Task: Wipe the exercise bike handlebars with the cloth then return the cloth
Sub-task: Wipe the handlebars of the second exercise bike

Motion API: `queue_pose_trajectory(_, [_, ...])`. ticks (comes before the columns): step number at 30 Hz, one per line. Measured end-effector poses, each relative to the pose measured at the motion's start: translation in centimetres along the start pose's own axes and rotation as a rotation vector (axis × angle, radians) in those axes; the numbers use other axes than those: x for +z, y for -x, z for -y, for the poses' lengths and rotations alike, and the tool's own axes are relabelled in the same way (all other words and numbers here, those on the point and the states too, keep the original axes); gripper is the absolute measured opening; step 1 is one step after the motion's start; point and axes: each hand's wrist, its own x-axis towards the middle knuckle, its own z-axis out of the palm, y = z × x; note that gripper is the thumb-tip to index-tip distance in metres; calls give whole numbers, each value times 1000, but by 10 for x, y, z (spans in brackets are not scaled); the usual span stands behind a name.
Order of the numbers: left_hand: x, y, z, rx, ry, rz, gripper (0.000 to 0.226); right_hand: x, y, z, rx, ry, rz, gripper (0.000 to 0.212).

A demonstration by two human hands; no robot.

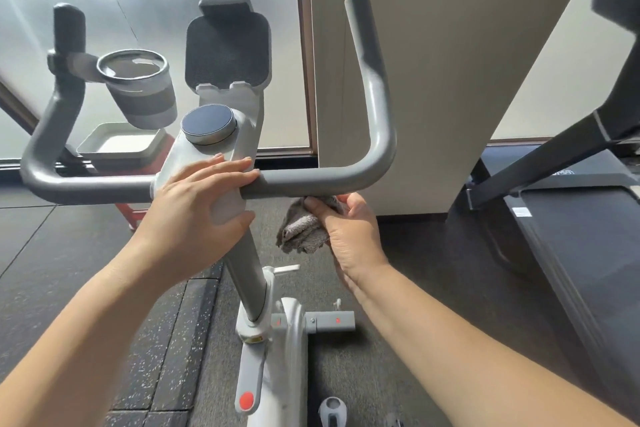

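Note:
The exercise bike's grey handlebars (311, 180) run across the middle of the head view and bend upward at both ends. My left hand (197, 204) grips the white centre clamp where the bar meets the stem, fingers laid over the bar and thumb round the stem. My right hand (346, 232) holds a bunched grey cloth (299, 227) against the underside of the right half of the bar. Part of the cloth is hidden inside my right palm.
A cup holder (138, 87) and a tablet holder (227, 48) sit above the bar, with a round dial (207, 123) on the stem top. A white tray (121, 146) on a red stool lies behind. A treadmill (571, 236) stands at right, a beige pillar behind.

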Motion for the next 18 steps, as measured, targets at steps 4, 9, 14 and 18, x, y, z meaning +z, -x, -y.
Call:
queue_pose_trajectory(4, [1, -2, -3, -24, 11, -7, 46, -28, -7, 9, 35, -74, 53, 38])
queue_pose_trajectory(9, [2, -1, -6, -49, 45, -19, 44, -56, -20, 26, 45, -112, 87, 39])
queue_pose_trajectory(14, [3, -3, -5, -46, 62, -36, 39, -72, -35, 46, 66, -125, 113, 43])
queue_pose_trajectory(18, [2, -3, -7, -51, 88, -28, 41, -78, -48, 57, 46, -97, 110, 44])
